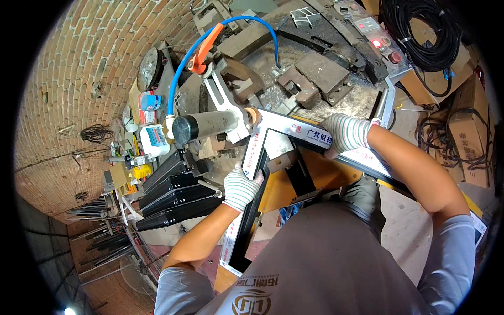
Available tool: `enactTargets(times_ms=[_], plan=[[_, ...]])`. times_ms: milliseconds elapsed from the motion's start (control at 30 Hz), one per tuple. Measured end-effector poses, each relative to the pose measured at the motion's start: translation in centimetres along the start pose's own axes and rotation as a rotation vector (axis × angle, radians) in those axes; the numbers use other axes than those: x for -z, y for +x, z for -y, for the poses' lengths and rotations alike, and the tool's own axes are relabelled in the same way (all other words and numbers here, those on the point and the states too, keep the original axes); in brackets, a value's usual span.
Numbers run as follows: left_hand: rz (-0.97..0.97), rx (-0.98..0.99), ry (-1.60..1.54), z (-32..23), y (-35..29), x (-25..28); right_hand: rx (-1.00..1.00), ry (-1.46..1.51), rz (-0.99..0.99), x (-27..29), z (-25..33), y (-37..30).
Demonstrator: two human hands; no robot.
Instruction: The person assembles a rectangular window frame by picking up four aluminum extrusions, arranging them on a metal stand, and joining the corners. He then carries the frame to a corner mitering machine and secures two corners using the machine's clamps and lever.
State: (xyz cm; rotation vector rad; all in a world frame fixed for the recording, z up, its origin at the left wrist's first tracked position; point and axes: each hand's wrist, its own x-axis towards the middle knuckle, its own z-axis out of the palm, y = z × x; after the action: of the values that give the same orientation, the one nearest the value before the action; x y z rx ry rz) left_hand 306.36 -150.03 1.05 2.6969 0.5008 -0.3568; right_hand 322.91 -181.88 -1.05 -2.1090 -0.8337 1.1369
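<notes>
An L-shaped black window-frame corner made of profiles [286,124], covered in white printed film, lies with its angle at the machine's head. My left hand [242,186], in a white and green striped glove, is closed round the left profile below the corner. Over the right profile my right hand [346,134], gloved alike, is wrapped, with its fingertips partly hidden. A metal clamp cylinder [207,127] with a black end cap reaches to the frame's corner. Above it stand a pale metal arm [220,92] and an orange lever [206,48]. Brown metal blocks [321,79] sit beyond the frame.
A blue air hose [244,18] arches over the machine bed. At the far right are a control box [375,34] with a lit red lamp, coiled black cable [420,31] and cardboard boxes [462,134]. Black profiles [170,202] and a white jug [154,140] stand left.
</notes>
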Motion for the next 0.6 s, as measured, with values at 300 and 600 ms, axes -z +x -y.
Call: enactTargets(times_ms=[300,600], plan=[[-0.019,-0.011,0.070,-0.48,-0.24,0.36,0.036,0.027,0.004,0.28,0.18,-0.27],[-0.020,0.004,0.047,-0.20,-0.04,0.07,0.002,-0.008,-0.018,0.25,0.26,-0.15]])
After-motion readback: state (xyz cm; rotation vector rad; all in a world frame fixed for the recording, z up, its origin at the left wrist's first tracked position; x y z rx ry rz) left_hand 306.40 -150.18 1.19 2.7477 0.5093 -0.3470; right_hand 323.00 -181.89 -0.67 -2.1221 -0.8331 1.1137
